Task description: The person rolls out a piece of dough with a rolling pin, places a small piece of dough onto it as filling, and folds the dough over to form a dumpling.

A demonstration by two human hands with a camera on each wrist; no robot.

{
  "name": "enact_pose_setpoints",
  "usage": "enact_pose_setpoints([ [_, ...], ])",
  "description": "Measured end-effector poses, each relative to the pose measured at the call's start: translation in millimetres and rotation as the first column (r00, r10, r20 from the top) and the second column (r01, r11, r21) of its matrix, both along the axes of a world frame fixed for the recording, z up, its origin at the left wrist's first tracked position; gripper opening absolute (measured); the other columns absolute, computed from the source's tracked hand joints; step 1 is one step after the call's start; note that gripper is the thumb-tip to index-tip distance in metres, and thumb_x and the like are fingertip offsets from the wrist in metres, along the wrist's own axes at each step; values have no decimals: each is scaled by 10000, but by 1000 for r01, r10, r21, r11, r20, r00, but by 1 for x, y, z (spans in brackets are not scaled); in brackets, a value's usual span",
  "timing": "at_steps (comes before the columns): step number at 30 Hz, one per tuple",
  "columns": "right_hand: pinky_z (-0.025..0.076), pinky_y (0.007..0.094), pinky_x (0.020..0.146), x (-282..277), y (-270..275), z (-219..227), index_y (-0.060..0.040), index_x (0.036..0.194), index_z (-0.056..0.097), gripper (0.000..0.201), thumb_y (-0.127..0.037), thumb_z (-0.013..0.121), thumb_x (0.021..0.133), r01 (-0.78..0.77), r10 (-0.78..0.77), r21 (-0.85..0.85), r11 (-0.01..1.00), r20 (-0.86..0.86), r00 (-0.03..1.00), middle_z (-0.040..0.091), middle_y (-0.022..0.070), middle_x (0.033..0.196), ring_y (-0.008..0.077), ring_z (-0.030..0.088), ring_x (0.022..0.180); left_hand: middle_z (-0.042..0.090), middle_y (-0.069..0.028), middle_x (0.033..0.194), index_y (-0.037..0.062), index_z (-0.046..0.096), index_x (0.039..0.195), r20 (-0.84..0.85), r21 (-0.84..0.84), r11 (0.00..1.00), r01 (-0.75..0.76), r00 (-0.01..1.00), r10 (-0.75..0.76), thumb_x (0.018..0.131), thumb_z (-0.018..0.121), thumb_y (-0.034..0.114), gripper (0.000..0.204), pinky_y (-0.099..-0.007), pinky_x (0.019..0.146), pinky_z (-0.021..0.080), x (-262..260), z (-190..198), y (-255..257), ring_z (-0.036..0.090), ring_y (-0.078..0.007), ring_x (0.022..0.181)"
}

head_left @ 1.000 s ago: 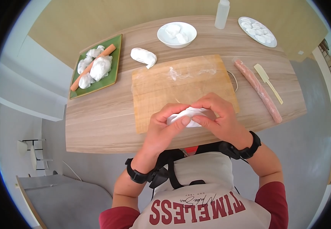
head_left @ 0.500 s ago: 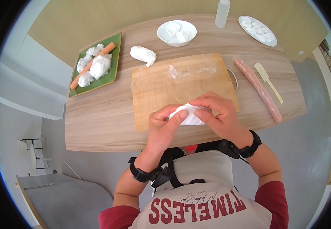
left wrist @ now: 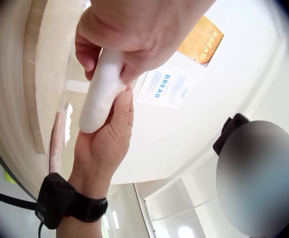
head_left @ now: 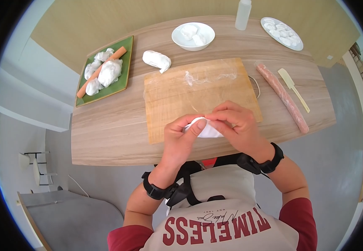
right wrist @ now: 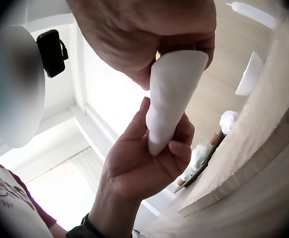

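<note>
Over the near edge of the wooden board, both hands hold a smooth, folded piece of white dough. My left hand pinches its left end, thumb on the near face and fingers behind. With thumb and fingers, my right hand pinches the top edge; the fingertips of both hands nearly meet there. From the left wrist, the dough looks plump and rounded at its lower end. In the right wrist view it tapers downward toward the left palm. Whatever lies inside the fold is hidden.
Behind the board lie a white wrapped lump and a bowl. A green tray with a stick and wrapped lumps stands left. Rightward are a plastic-wrapped pink roll, a spatula, a bottle and a dumpling plate.
The dough, wider and looser between the hands a second ago, now stands more folded. My right fingertips have shifted slightly left along its top edge. The left hand keeps nearly the same place.
</note>
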State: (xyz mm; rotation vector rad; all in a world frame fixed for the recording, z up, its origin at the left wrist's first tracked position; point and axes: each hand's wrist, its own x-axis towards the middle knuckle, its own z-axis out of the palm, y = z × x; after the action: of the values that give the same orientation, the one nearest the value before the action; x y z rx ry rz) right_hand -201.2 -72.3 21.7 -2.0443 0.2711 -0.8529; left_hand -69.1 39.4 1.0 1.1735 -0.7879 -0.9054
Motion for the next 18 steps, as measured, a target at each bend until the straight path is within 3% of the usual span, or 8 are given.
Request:
enact_pose_setpoints([
  [5, 459, 284, 628, 0, -1, 0, -8, 937, 637, 246, -109, 725, 730, 58, -68, 62, 996, 159, 985, 598, 109, 835, 206, 577, 726, 660, -47, 901, -7, 643, 979, -192, -13, 996, -86, 978, 82, 873, 633, 182, 217, -235, 714, 472, 0, -1, 1, 581, -86, 797],
  [8, 458, 287, 637, -1, 0, -3, -19, 895, 634, 234, -103, 743, 707, 69, -72, 27, 997, 112, 991, 602, 102, 824, 203, 578, 722, 660, -54, 903, -6, 637, 985, -252, -18, 997, -77, 965, 70, 874, 633, 196, 231, -240, 709, 475, 1, -2, 1, 584, -87, 791],
  [18, 460, 278, 581, -1, 0, -5, -10, 817, 616, 134, -6, 710, 723, 57, -63, 75, 996, 74, 995, 600, 79, 780, 179, 571, 670, 655, -47, 908, 1, 627, 1002, -209, -31, 998, -53, 977, 45, 865, 644, 180, 226, -237, 750, 473, -3, 2, 4, 587, -95, 823],
])
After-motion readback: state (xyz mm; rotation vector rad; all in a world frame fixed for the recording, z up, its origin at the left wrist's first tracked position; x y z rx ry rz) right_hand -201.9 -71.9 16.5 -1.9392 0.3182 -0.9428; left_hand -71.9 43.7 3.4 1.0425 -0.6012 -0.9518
